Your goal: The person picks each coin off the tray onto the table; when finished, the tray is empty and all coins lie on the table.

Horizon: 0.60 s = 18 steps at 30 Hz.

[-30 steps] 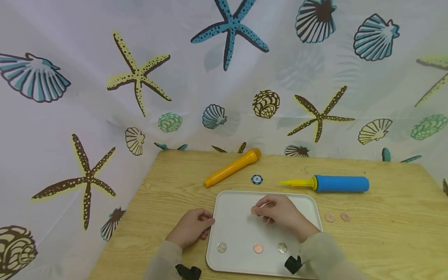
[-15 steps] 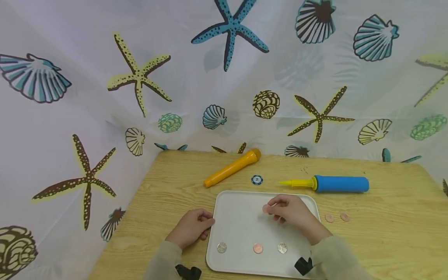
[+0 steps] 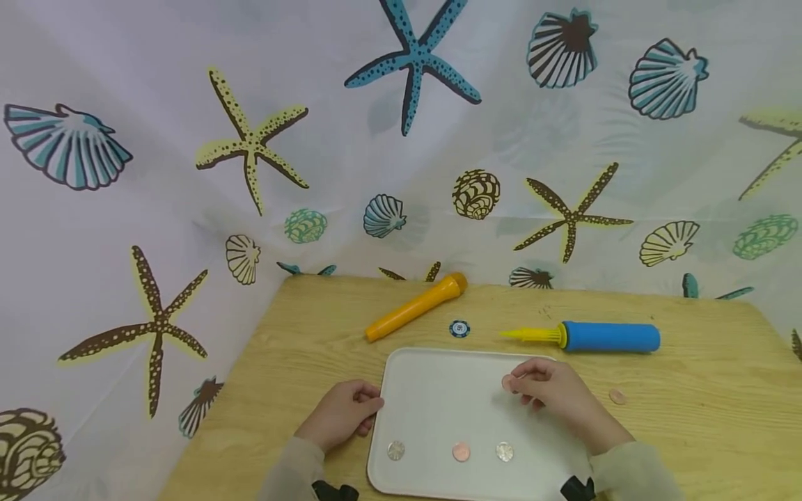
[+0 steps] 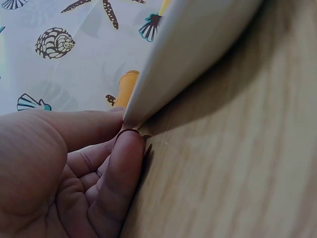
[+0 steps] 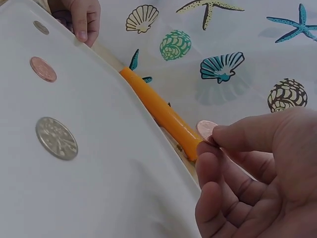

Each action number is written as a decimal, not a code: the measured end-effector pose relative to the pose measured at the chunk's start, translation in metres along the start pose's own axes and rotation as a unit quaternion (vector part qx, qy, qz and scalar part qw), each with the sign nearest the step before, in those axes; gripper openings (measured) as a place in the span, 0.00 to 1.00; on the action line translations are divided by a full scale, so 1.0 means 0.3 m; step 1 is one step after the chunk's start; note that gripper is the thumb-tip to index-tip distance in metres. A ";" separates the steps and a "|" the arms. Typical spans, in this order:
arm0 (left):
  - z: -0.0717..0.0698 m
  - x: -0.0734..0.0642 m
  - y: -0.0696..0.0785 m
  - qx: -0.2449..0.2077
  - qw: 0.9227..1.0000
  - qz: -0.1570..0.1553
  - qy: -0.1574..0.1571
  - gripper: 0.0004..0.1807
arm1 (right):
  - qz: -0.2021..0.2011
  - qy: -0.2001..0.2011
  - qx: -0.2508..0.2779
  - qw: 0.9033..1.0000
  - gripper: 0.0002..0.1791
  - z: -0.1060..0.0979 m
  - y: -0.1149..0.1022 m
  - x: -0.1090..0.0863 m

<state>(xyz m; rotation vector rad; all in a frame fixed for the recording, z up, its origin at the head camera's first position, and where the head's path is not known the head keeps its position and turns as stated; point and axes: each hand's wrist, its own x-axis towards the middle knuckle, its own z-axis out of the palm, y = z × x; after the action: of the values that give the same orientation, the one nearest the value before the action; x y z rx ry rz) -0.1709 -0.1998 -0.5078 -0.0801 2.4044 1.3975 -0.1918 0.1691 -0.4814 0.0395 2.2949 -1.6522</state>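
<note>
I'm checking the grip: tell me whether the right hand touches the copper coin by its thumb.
Touching: in the right wrist view, the right hand pinches the copper coin, its thumb over the edge.

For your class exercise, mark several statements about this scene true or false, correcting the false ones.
1. The right hand pinches a copper-coloured coin. True.
2. The left hand grips the orange microphone. False: the left hand holds the edge of the white tray.
3. Three coins are visible lying on the tray. True.
4. The pump lies on the tray. False: the blue-and-yellow pump lies on the table.
5. The middle coin of those three is copper-coloured. True.
</note>
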 end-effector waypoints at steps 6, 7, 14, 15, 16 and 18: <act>0.004 -0.002 0.002 -0.003 1.000 0.008 0.000 0.15 | 0.002 0.009 0.015 1.000 0.20 -0.056 0.006 -0.019; 0.004 -0.002 0.003 -0.004 1.000 0.008 0.000 0.15 | 0.006 0.013 0.018 1.000 0.19 -0.065 0.006 -0.022; 0.006 0.001 0.004 -0.001 1.000 0.005 -0.003 0.15 | 0.025 0.030 0.017 0.999 0.18 -0.110 0.027 -0.054; 0.006 0.001 0.002 0.000 1.000 0.004 -0.003 0.15 | 0.028 0.029 0.018 0.999 0.18 -0.113 0.032 -0.058; 0.006 0.002 0.001 0.002 1.000 0.004 -0.003 0.15 | 0.029 0.030 0.019 0.999 0.18 -0.118 0.038 -0.061; 0.005 0.004 -0.002 0.004 1.000 0.005 -0.002 0.15 | 0.031 0.034 0.022 0.999 0.18 -0.130 0.048 -0.063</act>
<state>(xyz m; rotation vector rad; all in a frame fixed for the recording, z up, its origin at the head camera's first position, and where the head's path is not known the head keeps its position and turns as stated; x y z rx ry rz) -0.1715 -0.1985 -0.5093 -0.0617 2.4094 1.3919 -0.1799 0.2132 -0.4786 0.1785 2.2827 -1.6932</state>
